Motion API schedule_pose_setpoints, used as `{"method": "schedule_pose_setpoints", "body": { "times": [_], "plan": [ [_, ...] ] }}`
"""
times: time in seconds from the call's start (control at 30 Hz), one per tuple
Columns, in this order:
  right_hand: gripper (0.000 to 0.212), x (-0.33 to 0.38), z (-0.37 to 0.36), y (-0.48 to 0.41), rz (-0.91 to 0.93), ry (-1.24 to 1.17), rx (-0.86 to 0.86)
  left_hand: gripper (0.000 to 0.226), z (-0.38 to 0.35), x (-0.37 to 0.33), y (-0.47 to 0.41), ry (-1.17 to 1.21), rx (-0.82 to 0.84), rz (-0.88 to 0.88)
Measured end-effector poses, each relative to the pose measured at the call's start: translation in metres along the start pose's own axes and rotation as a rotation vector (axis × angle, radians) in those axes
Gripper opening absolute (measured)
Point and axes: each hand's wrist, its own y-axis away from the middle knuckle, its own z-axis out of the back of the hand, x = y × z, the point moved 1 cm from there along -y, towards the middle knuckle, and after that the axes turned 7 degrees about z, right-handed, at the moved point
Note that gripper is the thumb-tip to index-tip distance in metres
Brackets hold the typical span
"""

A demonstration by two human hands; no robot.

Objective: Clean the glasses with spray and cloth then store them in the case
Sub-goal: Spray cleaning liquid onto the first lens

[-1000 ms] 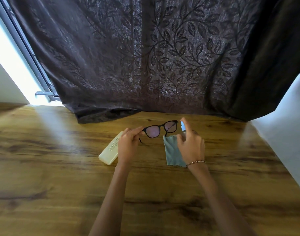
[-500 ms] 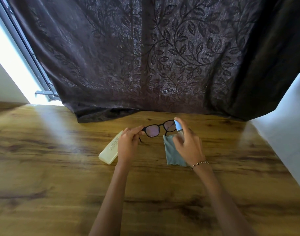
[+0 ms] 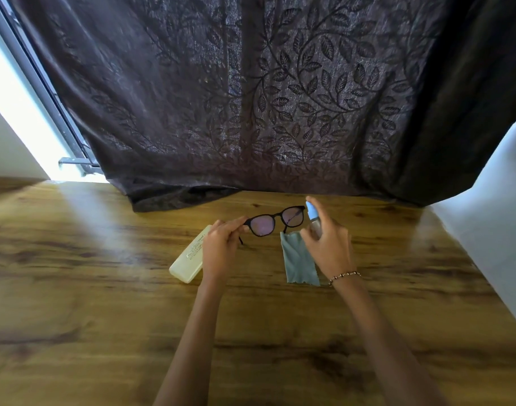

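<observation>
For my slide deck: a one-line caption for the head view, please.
Left hand holds black glasses while right hand aims spray bottle at them.

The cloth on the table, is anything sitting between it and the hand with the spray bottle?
Nothing visible does. The cloth lies flat on the table, uncovered, right beside the right hand. That hand is occupied, though, with the spray bottle aimed at the glasses.

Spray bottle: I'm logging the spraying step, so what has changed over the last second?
Little. The right hand has drifted slightly with the spray bottle, its forefinger staying on the blue top beside the glasses. The left hand holds the same end of the frame. Cloth and case lie unmoved on the table.
</observation>
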Motion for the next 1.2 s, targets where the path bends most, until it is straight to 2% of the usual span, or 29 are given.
{"method": "schedule_pose_setpoints", "body": {
  "times": [0.33,0.53,0.73,0.9,1.03,1.13,1.2],
  "plan": [
    [0.058,0.004,0.0,-0.003,-0.056,0.033,-0.054,0.027,0.0,0.003,-0.001,-0.005,0.003,0.031],
    [0.058,0.002,-0.002,-0.005,-0.033,0.079,0.006,0.029,0.0,0.002,0.0,-0.003,0.016,0.029],
    [0.058,0.002,-0.007,0.001,-0.08,0.031,-0.089,0.029,0.001,0.002,-0.001,-0.001,0.016,0.034],
    [0.051,-0.013,-0.007,-0.002,-0.042,-0.079,-0.101,0.029,0.001,0.002,0.0,-0.013,0.02,0.028],
    [0.053,-0.042,-0.011,0.0,-0.189,-0.195,-0.048,0.029,0.0,0.002,-0.001,-0.019,0.02,0.021],
    [0.029,-0.066,-0.014,0.0,-0.346,-0.214,-0.007,0.028,0.0,0.0,0.0,-0.02,0.02,0.019],
    [0.026,-0.08,-0.017,0.002,-0.405,-0.161,0.025,0.027,0.0,-0.001,0.0,-0.013,0.022,0.022]
  ]
}}
